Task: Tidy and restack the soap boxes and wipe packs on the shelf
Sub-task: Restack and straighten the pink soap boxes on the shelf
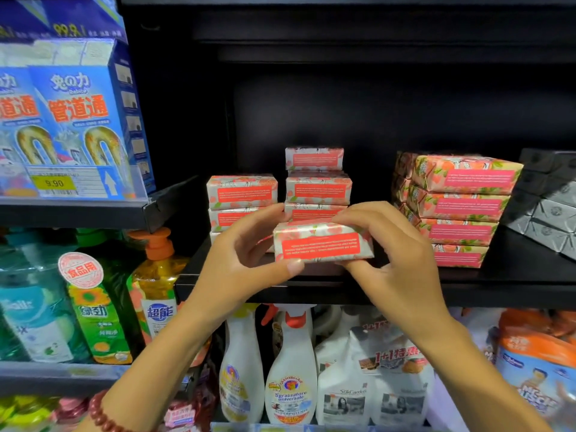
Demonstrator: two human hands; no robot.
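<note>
- Soap box (322, 243) held level just before the shelf (311, 291) edge, red label outward, likely to match the stacks behind.
- Left hand (246, 257): grip clamped on the box's left end, thumb under, fingers over.
- Right hand (389, 247): grip clamped on the right end; two-handed hold probably keeps it square.
- Left stack (241, 191) lower than middle stack (318, 188); probable destination.
- Right stack (461, 207) skewed, well apart.
</note>
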